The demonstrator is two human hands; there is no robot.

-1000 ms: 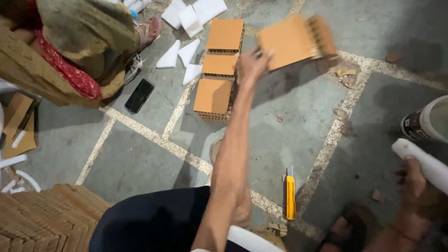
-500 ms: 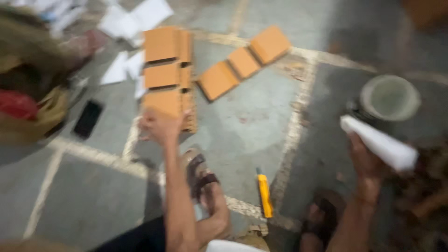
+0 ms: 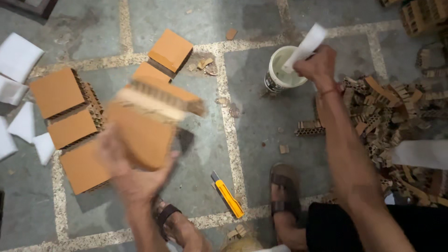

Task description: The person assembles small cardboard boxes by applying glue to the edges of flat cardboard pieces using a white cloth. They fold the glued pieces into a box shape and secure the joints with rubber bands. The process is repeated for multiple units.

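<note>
Left hand: our left hand (image 3: pixel 133 175) grips one orange honeycomb-cardboard block (image 3: pixel 149 123) from below, fingers wrapped on its near edge – block and hand are both blurred, the block tilted with its ribbed side facing up.

Right hand: our right hand (image 3: pixel 318 65) is closed around one white flat strip (image 3: pixel 305 46), whose upper end slants up and to the right and whose lower end points into the bucket.

Bucket: we count one small white bucket (image 3: pixel 282 70) on the floor, just left of the right hand, with pale liquid inside.

Blocks on the floor: we count five more orange blocks. Three lie in a column (image 3: pixel 70 128) at the left, edge to edge; two more (image 3: pixel 170 50) sit further up, one partly hidden behind the held block.

Knife: one yellow utility knife (image 3: pixel 227 196) lies on the floor between our two feet, near a tile joint.

White pieces: about five white sheets (image 3: pixel 18 56) lie along the left edge.

Scraps: a heap of honeycomb offcuts (image 3: pixel 396 107) spreads at the right – too many to count.

Feet: two sandalled feet – one (image 3: pixel 284 196) right of the knife, the other (image 3: pixel 172 224) under the left forearm.

Floor: grey tiles (image 3: pixel 261 135) with pale speckled joints.
</note>
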